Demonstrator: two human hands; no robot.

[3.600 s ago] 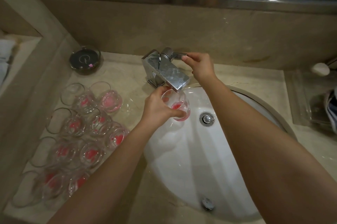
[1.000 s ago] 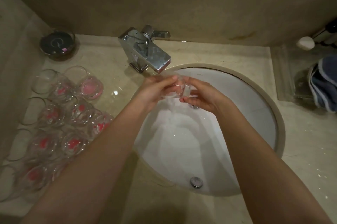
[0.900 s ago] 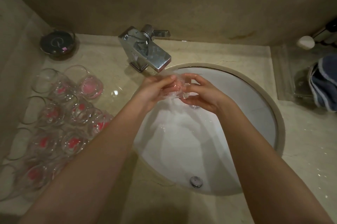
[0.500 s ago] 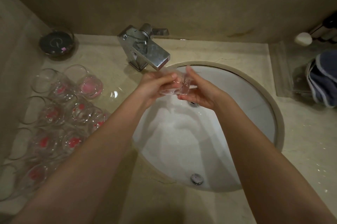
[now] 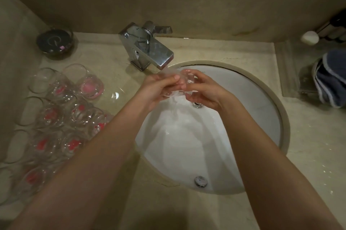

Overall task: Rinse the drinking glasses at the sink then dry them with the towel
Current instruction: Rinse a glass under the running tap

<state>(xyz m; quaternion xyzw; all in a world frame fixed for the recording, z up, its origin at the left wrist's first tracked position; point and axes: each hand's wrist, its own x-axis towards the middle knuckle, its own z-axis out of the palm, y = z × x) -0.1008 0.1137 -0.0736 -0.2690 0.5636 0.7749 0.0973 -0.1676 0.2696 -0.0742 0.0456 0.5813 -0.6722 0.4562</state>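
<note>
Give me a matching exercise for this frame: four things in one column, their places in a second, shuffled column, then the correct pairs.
Things:
1. glass being rinsed
2. waiting glasses
3. blue towel
4. dark round dish

Places:
A. counter, far right
B. back left corner of the counter
C. held in both hands, left hand and right hand, under the faucet
D. clustered on the counter left of the sink

Pairs: 1-C, 2-D, 3-A, 4-B

Left hand point(image 5: 157, 87) and right hand point(image 5: 204, 91) meet, fingers curled, forearms converging.
</note>
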